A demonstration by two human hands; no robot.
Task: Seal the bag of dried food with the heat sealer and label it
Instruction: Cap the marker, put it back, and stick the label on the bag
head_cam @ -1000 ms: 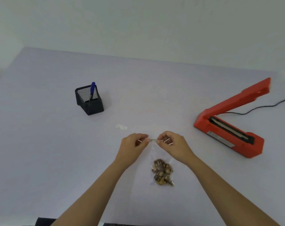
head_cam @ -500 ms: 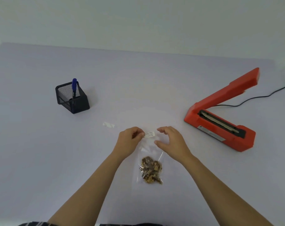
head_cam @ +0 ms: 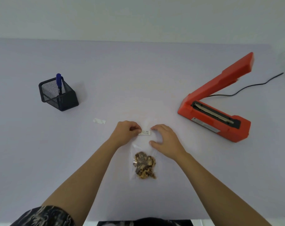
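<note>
White with small dark print, the label now lies low against the upper part of the clear bag, whereas a second ago it was pinched between both hands and held a little above the plastic. Half a second ago the right grip had already let go of it, and since then that hand has settled onto the bag. The left grip keeps the label's left end pinched between thumb and curled forefinger, its other fingers folded in and its knuckles facing up. The right grip is loose and holds nothing: its fingers arch over the bag, the forefinger tip sits just at the label's right end, and the thumb presses the plastic below it. Both forearms reach in from the near edge of the lilac worktop. The bag lies flat in front of the person, the dried food gathered in its near end. The red heat sealer stands to the right with its arm raised, well apart from the bag. A mesh pen holder with a blue pen stands far left, and a pale backing strip lies near the left grip
</note>
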